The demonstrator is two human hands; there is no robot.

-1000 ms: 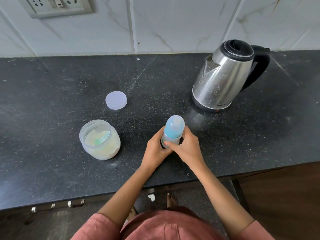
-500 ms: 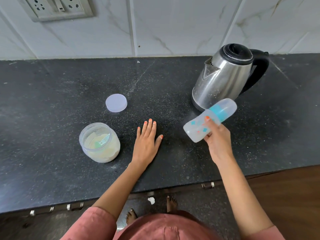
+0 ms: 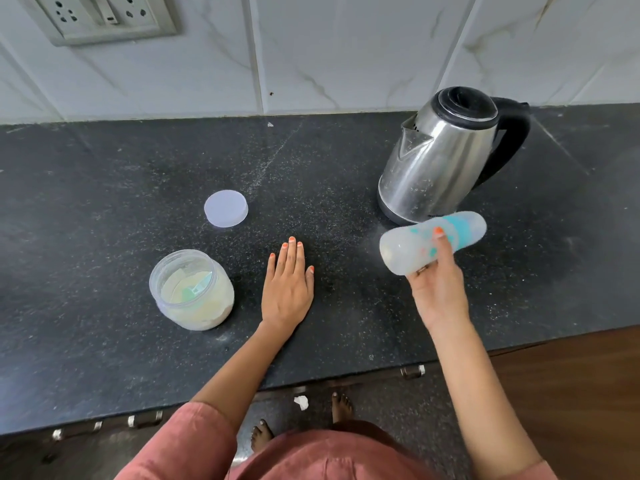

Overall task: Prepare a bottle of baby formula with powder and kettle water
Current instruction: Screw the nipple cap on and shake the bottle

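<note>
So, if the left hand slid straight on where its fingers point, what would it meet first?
Probably just the wall: the left hand points across bare counter, passing right of the lid and left of the kettle.

Nothing legible in view. Kettle [image 3: 440,157]: a short line of small dark print low on the steel wall, just above the black base rim, facing the camera, too small to read. Bottle [image 3: 401,251]: teal and orange printed patches on the clear wall, blurred; cannot tell whether letters, numbers or pictures
</note>
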